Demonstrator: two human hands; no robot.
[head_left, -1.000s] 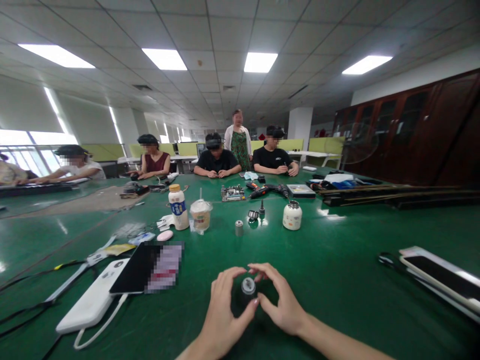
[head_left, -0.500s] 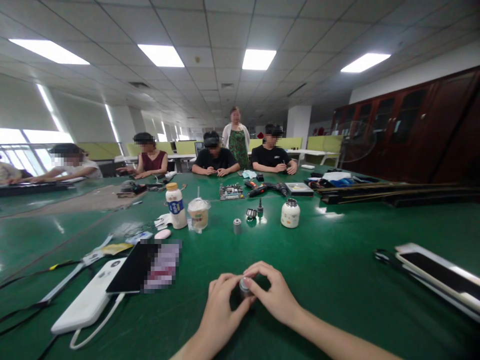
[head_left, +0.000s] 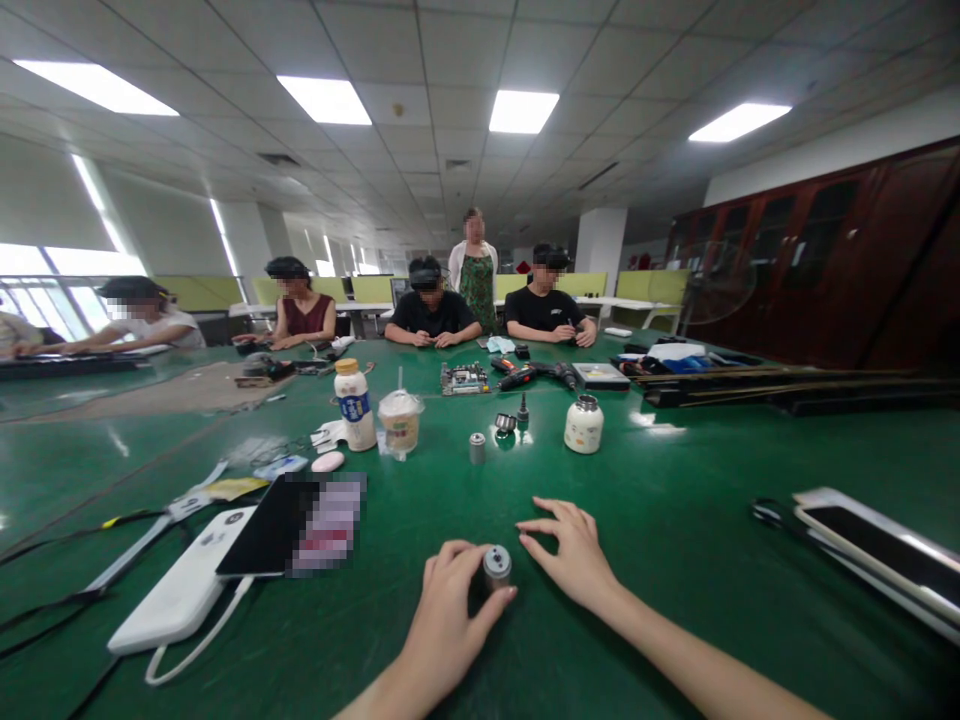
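A small grey metal cylinder (head_left: 497, 567) stands upright on the green table (head_left: 645, 640), its round top with dark holes showing. My left hand (head_left: 450, 610) curls round its left side, thumb at the front and fingers behind. To the right of the cylinder, apart from it, my right hand (head_left: 574, 555) is held with its fingers spread and nothing in them. Farther forward stands a second metal cylinder (head_left: 477, 448), near a shiny round metal part (head_left: 505, 425) and a dark pointed part (head_left: 523, 408).
A bottle (head_left: 354, 408), a lidded cup (head_left: 400, 422) and a white jar (head_left: 583, 426) stand ahead. On the left lie a white power bank (head_left: 180, 580) and tablet (head_left: 262, 530); phone-like devices (head_left: 885, 550) are at right. Several people sit across the table.
My right hand has let go of the cylinder and moved right, its fingers spreading. The cylinder's top is now uncovered, with my left hand still round it.
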